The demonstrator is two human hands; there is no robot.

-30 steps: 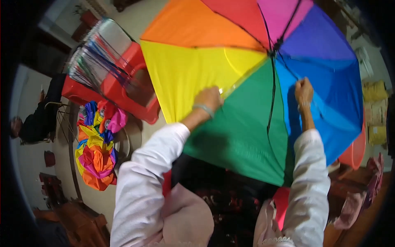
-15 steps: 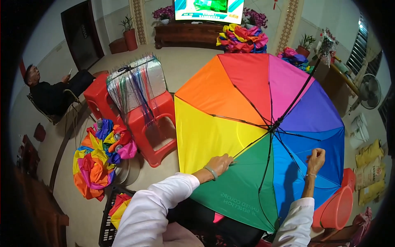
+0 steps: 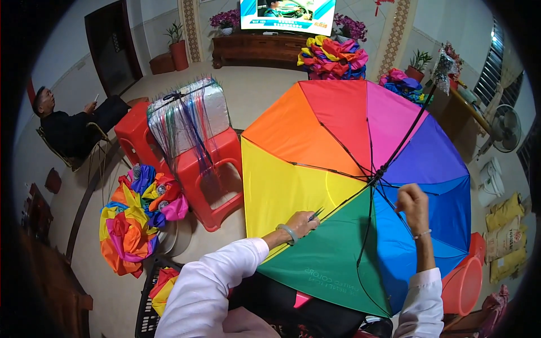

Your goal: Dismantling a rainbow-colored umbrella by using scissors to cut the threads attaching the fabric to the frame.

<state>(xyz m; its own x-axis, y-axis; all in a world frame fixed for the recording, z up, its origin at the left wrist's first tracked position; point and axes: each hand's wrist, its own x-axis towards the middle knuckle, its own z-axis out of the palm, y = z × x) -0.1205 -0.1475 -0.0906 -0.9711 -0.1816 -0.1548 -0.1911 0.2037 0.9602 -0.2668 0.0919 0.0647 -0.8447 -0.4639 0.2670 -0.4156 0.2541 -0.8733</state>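
Observation:
An opened rainbow umbrella (image 3: pixel 332 132) lies in front of me with its inner side, dark ribs and shaft facing me. My left hand (image 3: pixel 301 224) is closed at the seam between the yellow and green panels. A small pointed metal tool (image 3: pixel 316 214) sticks out from its fingers; whether they also pinch the cloth is hidden. My right hand (image 3: pixel 414 205) is raised in front of the blue panels, its fingers curled in a pinch. What those fingers hold, if anything, is too small to see. The umbrella's shaft (image 3: pixel 414 127) slants up to the right, ending in a silvery wrapped handle (image 3: pixel 444 67).
Left of the umbrella, red plastic stools (image 3: pixel 211 180) carry a pale block (image 3: pixel 205 110) hung with coloured threads. Bundled rainbow cloth (image 3: pixel 127 225) and a black crate (image 3: pixel 147 307) lie nearer. A person (image 3: pixel 70 129) sits far left. At right are a red basin (image 3: pixel 463 287) and a fan (image 3: pixel 505 128).
My right hand has risen and moved left, away from the lower blue panel. My left hand stays near the seam, its tool now tilted upward. The umbrella has shifted slightly.

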